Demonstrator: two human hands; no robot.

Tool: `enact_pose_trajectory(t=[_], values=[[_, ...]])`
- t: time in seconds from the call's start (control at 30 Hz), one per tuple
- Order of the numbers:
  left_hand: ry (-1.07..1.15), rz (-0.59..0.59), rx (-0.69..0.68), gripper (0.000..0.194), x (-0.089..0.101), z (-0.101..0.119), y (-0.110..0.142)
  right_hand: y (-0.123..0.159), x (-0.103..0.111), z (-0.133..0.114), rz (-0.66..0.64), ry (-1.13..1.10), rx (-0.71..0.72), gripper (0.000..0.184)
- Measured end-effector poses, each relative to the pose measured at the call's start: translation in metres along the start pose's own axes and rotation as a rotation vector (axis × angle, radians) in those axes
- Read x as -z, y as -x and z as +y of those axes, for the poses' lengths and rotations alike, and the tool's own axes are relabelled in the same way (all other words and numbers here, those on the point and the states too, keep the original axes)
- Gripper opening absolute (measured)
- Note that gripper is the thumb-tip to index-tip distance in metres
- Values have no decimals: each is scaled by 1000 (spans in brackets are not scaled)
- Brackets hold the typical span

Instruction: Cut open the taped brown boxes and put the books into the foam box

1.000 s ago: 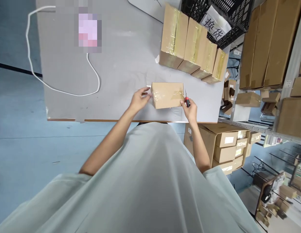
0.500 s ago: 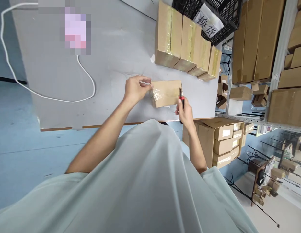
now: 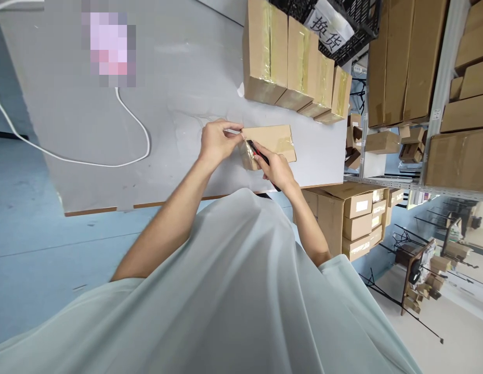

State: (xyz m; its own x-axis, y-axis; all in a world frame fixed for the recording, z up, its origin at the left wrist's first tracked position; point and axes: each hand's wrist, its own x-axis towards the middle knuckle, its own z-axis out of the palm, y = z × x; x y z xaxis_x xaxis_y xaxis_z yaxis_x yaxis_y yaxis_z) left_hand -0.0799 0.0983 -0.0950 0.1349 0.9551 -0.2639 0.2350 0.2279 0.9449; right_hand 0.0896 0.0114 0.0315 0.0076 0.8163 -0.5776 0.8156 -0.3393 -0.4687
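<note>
A small cardboard box (image 3: 274, 137) with shiny clear tape on its left end lies on the grey table. At its far left corner, the thumb and fingers of my left hand (image 3: 220, 140) are pinched together on the edge; whether they also hold a bit of tape is too small to tell. My right hand (image 3: 278, 169) is wrapped around a black and red utility knife (image 3: 260, 153). The knife's tip rests at the taped left end of the box, close to my left fingertips.
Several taped cardboard boxes (image 3: 266, 52) stand in a row at the back, beside a black crate (image 3: 358, 26) with a paper sign (image 3: 329, 26). A white cable (image 3: 142, 130) curves over the table's left. An open carton (image 3: 327, 218) of smaller boxes sits beyond the front right edge.
My right hand has moved the knife left, from the box's right end to its taped left end. My left hand stays at the left corner. The view has shifted slightly.
</note>
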Motion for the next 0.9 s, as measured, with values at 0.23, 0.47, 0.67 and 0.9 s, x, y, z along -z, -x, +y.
enact_pose_trajectory(t=[0.23,0.47,0.67,0.9], values=[[-16,3,-12,23,5,-1,6,-2,16,1,-82,27,57,60],[-31,20,4,21,9,0,10,-18,20,3,-91,93,154,55],[-75,96,56,22,3,0,13,-24,27,5,-169,81,212,48],[-97,176,122,25,3,4,19,-17,15,10,-228,90,267,41]])
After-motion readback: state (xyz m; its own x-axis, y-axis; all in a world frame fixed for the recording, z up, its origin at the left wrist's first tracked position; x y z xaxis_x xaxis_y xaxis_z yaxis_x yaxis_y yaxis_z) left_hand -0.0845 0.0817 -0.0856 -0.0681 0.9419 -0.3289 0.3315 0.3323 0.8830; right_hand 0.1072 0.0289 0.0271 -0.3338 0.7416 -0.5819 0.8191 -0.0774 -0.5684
